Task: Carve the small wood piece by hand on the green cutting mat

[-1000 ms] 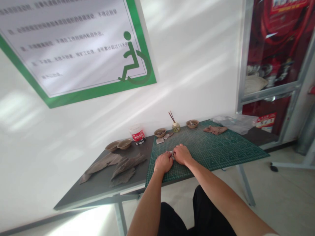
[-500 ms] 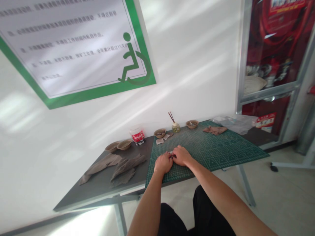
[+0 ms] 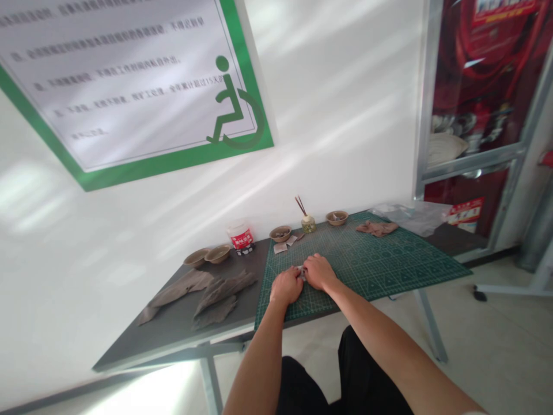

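My left hand (image 3: pixel 287 286) and my right hand (image 3: pixel 318 271) rest low on the green cutting mat (image 3: pixel 367 259), close together near its front left part. Between them is a small pale piece (image 3: pixel 302 271), mostly covered by the fingers. Both hands are closed on it from either side; its kind does not show. Beyond the hands lie small pale squares (image 3: pixel 280 248) beside a brown bowl (image 3: pixel 280 233) with small bits in it.
A diffuser bottle with sticks (image 3: pixel 308 223), a second small bowl (image 3: pixel 337 218) and a brown cloth (image 3: pixel 377 228) stand along the back. Left on the dark table (image 3: pixel 142 340) are grey cloths (image 3: pixel 224 294), two bowls (image 3: pixel 218 253) and a red-labelled jar (image 3: pixel 241 239). Plastic bags (image 3: pixel 415 216) lie right.
My hands have drawn slightly apart, the right shifting a little away, and more of the pale piece shows between them. Everything else stays put.
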A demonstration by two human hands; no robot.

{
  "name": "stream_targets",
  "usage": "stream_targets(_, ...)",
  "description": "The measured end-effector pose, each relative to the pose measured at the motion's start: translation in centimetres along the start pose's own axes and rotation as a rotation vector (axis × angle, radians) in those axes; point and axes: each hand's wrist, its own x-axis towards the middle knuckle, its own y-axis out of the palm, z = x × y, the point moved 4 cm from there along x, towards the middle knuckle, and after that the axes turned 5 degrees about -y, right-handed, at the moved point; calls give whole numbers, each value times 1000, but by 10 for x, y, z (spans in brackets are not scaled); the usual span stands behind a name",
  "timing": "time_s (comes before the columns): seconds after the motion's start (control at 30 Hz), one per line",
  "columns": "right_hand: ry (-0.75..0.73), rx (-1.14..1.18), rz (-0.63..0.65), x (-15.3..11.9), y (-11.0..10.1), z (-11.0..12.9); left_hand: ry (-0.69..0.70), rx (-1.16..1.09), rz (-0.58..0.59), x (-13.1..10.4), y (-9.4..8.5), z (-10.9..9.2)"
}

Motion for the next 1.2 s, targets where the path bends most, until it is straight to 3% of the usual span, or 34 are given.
stream_targets(0.43,-159,57,35,-4,-1,3,15,-24,19,-2,-4,-2)
stream_targets(0.7,-1,-5,6,-4,0,-2,-11,7,7,-1,-3,-2)
stream_targets(0.83,10,-12,3,-1,1,-2,-8,2,14,-1,-1,-1)
stream_targets(1.2,-165,56,62,-4,-2,4,-28,-31,37,-3,-6,-3)
